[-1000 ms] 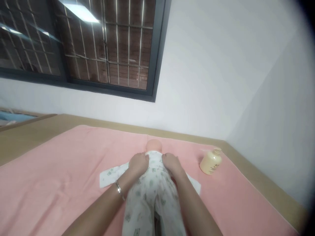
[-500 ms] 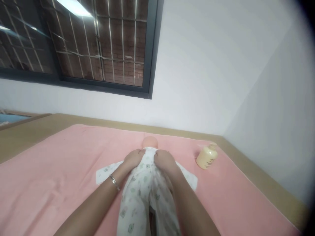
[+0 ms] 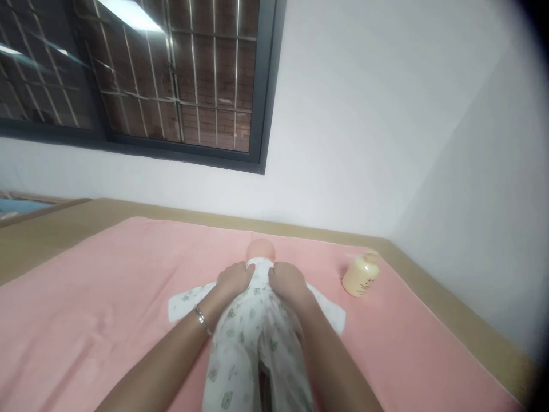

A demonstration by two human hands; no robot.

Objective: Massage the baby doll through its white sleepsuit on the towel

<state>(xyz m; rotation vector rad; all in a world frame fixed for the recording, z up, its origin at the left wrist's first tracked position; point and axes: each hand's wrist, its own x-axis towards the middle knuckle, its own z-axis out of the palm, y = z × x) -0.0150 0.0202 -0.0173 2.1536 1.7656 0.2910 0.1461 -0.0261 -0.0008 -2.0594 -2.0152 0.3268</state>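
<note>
A baby doll (image 3: 252, 320) in white clothes with small green prints lies lengthwise before me, its bald head (image 3: 261, 249) pointing away and its legs toward me. No face shows from here. My left hand (image 3: 235, 278) is closed around the doll's left-hand shoulder area, thumb toward the middle of its back or chest. On the other side my right hand (image 3: 288, 280) grips the matching spot, with the fingers curled and partly hidden. The sleeves stretch out flat to both sides beneath my forearms. A metal bracelet (image 3: 201, 318) circles my left wrist.
A pink sheet (image 3: 107, 286) covers the tan padded surface (image 3: 55, 229) under the doll. To the right stands a pale yellow pump bottle (image 3: 361, 276). White walls (image 3: 343, 114) and a barred, dark-framed window (image 3: 180, 74) rise behind.
Almost nothing differs. Both hands stay on the doll's upper body, with only a very slight shift of the left hand and the view.
</note>
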